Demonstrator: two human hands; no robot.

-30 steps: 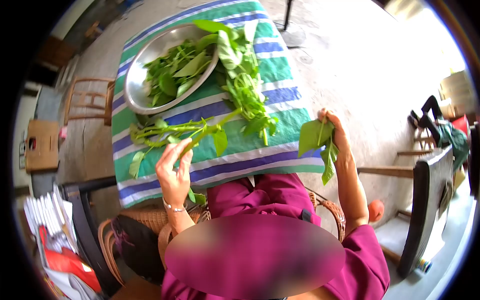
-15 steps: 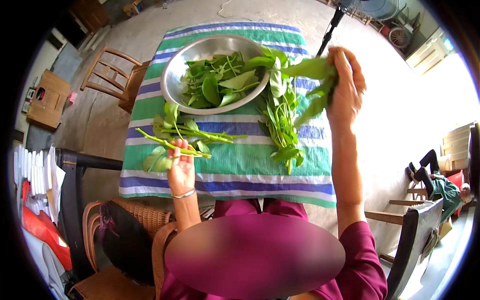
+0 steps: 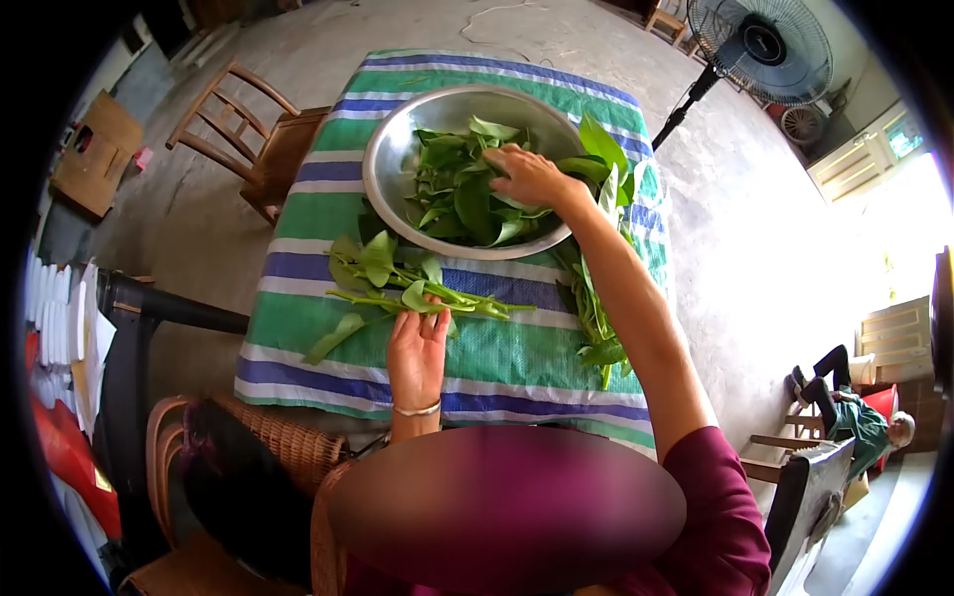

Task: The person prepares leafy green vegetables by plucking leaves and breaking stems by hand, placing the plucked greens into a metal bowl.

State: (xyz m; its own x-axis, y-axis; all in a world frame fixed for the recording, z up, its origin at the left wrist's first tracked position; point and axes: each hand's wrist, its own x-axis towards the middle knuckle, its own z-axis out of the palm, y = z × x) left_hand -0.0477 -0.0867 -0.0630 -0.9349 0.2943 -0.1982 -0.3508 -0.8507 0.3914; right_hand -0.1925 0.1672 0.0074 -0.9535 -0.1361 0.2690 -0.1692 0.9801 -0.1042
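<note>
A steel bowl full of loose green leaves stands at the back of the striped table. My right hand reaches over the bowl from the right, its fingers apart above the leaves, with nothing visible held in it. My left hand is palm up at the near edge of a small pile of leafy stems, its fingertips touching a stem and curled round it. To the right of the bowl lies a long bunch of leafy stems, partly behind my right forearm.
A wooden chair is at the table's left side, and a standing fan at the back right. A seated person is far right, beyond a dark chair. A wicker chair and dark bag are near left.
My right hand has moved left over the bowl, and the leaves it held are out of it. My left hand has lowered the stem it held onto the small pile. The view has shifted.
</note>
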